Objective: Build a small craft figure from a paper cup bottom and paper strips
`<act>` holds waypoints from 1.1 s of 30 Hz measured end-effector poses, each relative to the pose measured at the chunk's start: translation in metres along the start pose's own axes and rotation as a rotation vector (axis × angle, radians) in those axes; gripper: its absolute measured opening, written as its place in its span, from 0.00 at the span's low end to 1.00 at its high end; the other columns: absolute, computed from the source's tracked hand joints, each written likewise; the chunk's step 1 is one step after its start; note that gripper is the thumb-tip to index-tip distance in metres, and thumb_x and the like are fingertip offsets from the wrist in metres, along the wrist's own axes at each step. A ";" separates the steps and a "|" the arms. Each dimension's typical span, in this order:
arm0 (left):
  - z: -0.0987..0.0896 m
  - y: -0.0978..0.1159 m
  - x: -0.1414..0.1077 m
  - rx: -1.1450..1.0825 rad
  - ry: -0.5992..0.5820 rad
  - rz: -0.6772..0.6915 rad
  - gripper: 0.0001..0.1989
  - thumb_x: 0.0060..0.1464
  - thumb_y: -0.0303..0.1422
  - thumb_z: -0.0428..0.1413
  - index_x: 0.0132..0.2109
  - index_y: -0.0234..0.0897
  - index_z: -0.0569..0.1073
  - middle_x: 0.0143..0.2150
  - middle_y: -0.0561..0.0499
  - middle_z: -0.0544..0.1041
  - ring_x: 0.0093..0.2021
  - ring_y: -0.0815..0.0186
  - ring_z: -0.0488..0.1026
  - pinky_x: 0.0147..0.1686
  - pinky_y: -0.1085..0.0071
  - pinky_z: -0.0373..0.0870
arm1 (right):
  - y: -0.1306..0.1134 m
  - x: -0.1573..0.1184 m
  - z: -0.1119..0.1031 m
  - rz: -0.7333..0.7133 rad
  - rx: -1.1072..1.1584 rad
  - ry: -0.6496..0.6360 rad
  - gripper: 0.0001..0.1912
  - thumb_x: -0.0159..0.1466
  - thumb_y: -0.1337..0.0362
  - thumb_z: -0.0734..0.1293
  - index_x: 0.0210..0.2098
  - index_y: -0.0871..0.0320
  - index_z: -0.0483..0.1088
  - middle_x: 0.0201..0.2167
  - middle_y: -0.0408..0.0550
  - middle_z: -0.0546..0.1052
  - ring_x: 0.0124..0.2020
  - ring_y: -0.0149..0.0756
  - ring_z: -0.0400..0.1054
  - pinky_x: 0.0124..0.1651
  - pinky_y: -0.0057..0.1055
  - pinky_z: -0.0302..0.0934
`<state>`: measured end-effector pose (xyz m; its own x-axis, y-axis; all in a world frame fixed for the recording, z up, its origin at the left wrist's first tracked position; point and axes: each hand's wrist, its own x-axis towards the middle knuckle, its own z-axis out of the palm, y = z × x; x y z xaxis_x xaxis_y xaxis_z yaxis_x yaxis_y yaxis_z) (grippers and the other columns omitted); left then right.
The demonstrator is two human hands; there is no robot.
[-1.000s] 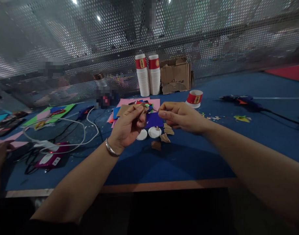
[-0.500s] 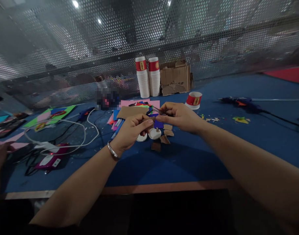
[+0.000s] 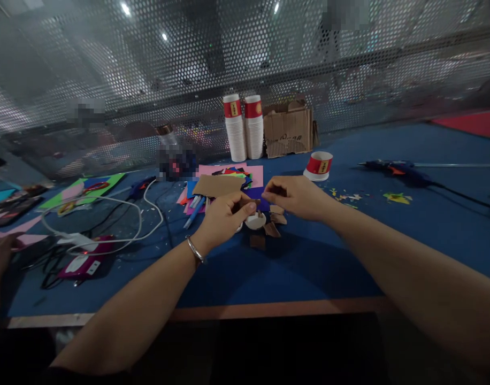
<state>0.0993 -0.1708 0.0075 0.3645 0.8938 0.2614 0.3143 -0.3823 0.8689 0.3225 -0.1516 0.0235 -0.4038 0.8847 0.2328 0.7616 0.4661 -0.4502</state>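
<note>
Between the thumb and fingers of my left hand is a small brown piece of cardboard. My right hand is just to its right, fingers curled and tips close together beside the purple paper; whatever they pinch, if anything, is too small to make out. Below the hands sits a white round paper piece with a bit of brown on it. A second white one is mostly covered by my left hand. Several cut cardboard pieces lie right of and below it.
Behind my hands are a cardboard sheet, coloured papers and blue pens. Farther back stand stacked paper cups and a cardboard box. A single cup and a glue gun are at right; cables and a purple power strip at left.
The thin metal tool seen at my right fingers earlier no longer shows. My right hand has dropped slightly, and my left hand has shifted right, covering more of one white piece.
</note>
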 end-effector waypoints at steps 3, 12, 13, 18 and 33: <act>-0.002 0.000 0.002 0.055 0.003 0.040 0.08 0.60 0.37 0.61 0.36 0.37 0.78 0.26 0.53 0.73 0.28 0.68 0.67 0.28 0.74 0.60 | -0.015 -0.005 -0.003 -0.144 0.243 -0.099 0.11 0.71 0.62 0.61 0.42 0.58 0.74 0.36 0.49 0.81 0.36 0.37 0.72 0.41 0.33 0.60; 0.005 0.003 0.002 0.040 -0.008 0.063 0.12 0.63 0.38 0.58 0.33 0.37 0.75 0.25 0.53 0.71 0.28 0.68 0.65 0.29 0.73 0.59 | -0.013 -0.006 0.003 -0.213 0.160 -0.092 0.05 0.67 0.64 0.64 0.36 0.57 0.71 0.32 0.46 0.77 0.30 0.33 0.64 0.35 0.30 0.53; 0.005 0.003 0.002 0.023 0.002 0.062 0.13 0.63 0.39 0.58 0.33 0.37 0.75 0.25 0.53 0.70 0.27 0.68 0.65 0.28 0.73 0.59 | -0.013 -0.005 0.004 -0.233 0.135 -0.078 0.05 0.67 0.64 0.64 0.34 0.57 0.69 0.31 0.46 0.76 0.30 0.32 0.64 0.35 0.30 0.53; 0.006 0.001 0.002 -0.071 0.013 0.020 0.16 0.60 0.45 0.62 0.33 0.36 0.75 0.25 0.54 0.69 0.25 0.71 0.62 0.26 0.74 0.56 | -0.016 -0.006 0.010 -0.307 0.095 0.017 0.07 0.64 0.66 0.62 0.29 0.55 0.62 0.25 0.42 0.69 0.27 0.31 0.60 0.34 0.30 0.50; 0.007 0.022 -0.007 -0.505 -0.121 -0.190 0.19 0.50 0.43 0.70 0.30 0.35 0.72 0.26 0.56 0.68 0.23 0.77 0.58 0.22 0.77 0.52 | 0.004 0.000 0.004 -0.193 0.097 0.159 0.11 0.64 0.65 0.61 0.24 0.55 0.62 0.22 0.42 0.67 0.25 0.31 0.58 0.32 0.33 0.50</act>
<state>0.1097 -0.1870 0.0221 0.4501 0.8912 0.0563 -0.0644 -0.0305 0.9975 0.3236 -0.1494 0.0182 -0.4468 0.7724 0.4514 0.6229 0.6307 -0.4628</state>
